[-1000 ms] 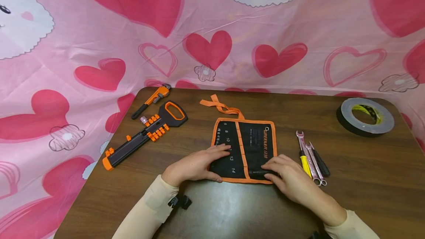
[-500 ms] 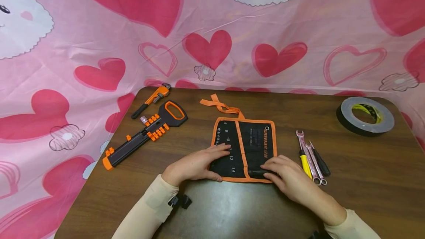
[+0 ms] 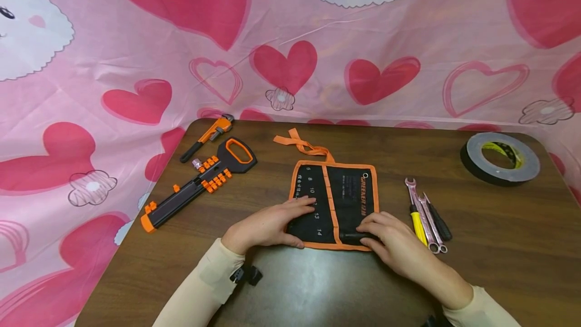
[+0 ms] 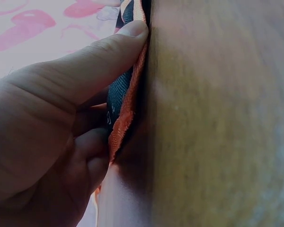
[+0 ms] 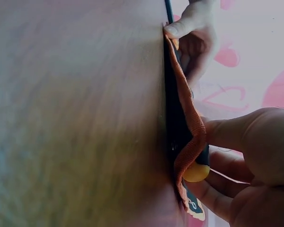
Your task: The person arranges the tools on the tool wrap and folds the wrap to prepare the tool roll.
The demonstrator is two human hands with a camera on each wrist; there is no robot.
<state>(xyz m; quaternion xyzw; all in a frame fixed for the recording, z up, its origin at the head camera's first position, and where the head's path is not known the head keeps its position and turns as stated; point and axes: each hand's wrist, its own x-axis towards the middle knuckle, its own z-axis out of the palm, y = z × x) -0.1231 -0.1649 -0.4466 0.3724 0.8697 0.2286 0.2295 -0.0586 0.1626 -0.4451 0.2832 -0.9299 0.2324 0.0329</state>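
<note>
A black tool pouch (image 3: 313, 216) with orange trim and size numbers lies spread on the table. My left hand (image 3: 272, 222) rests on its lower left part, fingers fairly straight across the fabric; in the left wrist view the thumb (image 4: 104, 56) presses on the orange edge. With thumb and fingers, my right hand (image 3: 397, 243) pinches a black screwdriver-like handle (image 3: 354, 236) lying along the pouch's bottom pocket. The right wrist view shows this handle's rounded yellow end (image 5: 197, 172) beside the orange trim; the rest of the tool is hidden.
Right of the pouch lie a yellow-handled screwdriver (image 3: 418, 226), wrenches (image 3: 423, 218) and a black-handled tool (image 3: 440, 223). A tape roll (image 3: 499, 160) sits at the back right. At left are a pipe wrench (image 3: 209, 138) and a black-orange rack (image 3: 195, 185). Orange ties (image 3: 304, 146) trail behind the pouch.
</note>
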